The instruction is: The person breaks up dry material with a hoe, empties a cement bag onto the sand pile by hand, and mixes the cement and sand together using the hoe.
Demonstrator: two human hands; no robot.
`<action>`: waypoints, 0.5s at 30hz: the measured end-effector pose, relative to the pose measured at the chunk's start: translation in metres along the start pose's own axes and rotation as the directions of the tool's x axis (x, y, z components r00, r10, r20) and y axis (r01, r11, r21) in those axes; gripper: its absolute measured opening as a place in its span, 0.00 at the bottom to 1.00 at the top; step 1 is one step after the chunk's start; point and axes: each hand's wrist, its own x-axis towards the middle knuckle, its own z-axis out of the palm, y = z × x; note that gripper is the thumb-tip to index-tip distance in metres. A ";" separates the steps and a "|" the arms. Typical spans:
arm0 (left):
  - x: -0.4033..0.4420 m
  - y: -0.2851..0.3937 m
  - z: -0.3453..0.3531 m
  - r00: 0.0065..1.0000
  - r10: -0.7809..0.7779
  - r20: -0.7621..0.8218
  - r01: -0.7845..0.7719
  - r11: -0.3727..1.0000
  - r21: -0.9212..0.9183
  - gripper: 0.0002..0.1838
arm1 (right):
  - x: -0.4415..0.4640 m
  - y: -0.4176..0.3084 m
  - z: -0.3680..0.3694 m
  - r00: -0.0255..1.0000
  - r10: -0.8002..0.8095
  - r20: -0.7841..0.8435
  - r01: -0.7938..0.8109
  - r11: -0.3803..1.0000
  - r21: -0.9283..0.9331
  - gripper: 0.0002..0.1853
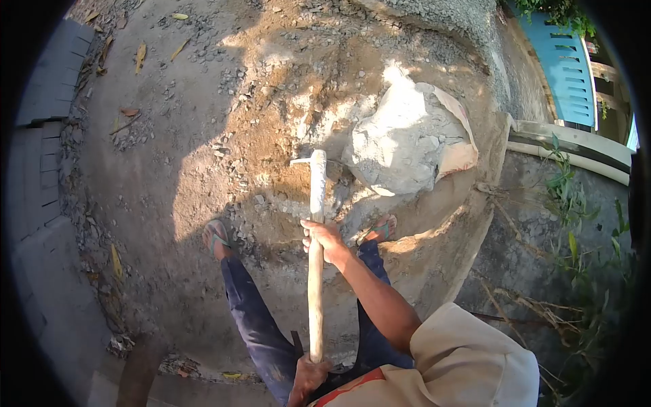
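Note:
A long wooden-handled hoe [316,285] runs up the middle of the view, away from my body. Its pale, dusty head end lies over the rubble, and the blade shows only as a thin edge pointing left. My right hand [325,241] is closed around the handle about midway. Near the butt end, close to my waist, my left hand [310,378] is wrapped around the same handle. Just right of the hoe's head sits an opened sack [458,146] with a heap of grey, powdery material [400,146] on it.
Loose stones and broken soil [251,122] cover the ground ahead. My sandalled feet [217,239] stand apart on either side of the hoe. Grey blocks [51,81] line the left. A concrete edge [485,224], plants [563,183] and a blue panel [559,68] are to the right.

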 end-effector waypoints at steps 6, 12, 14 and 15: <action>-0.059 -0.008 0.001 0.956 0.280 -0.082 -0.269 0.955 0.121 0.20 | -0.037 0.014 -0.011 0.995 -0.010 -0.098 0.010 1.000 0.005 0.10; 0.057 0.058 0.033 0.908 0.414 -0.064 -0.317 0.779 0.540 0.25 | -0.063 -0.144 -0.019 0.924 -0.368 -0.099 0.367 0.930 -0.034 0.10; 0.107 0.126 0.051 0.861 0.509 -0.022 -0.420 0.733 0.536 0.26 | -0.027 -0.207 -0.034 0.841 -0.534 -0.087 0.531 0.846 -0.058 0.07; 0.141 0.148 0.059 0.836 0.548 -0.002 -0.483 0.739 0.470 0.27 | -0.001 -0.239 -0.040 0.785 -0.600 -0.154 0.589 0.800 -0.118 0.07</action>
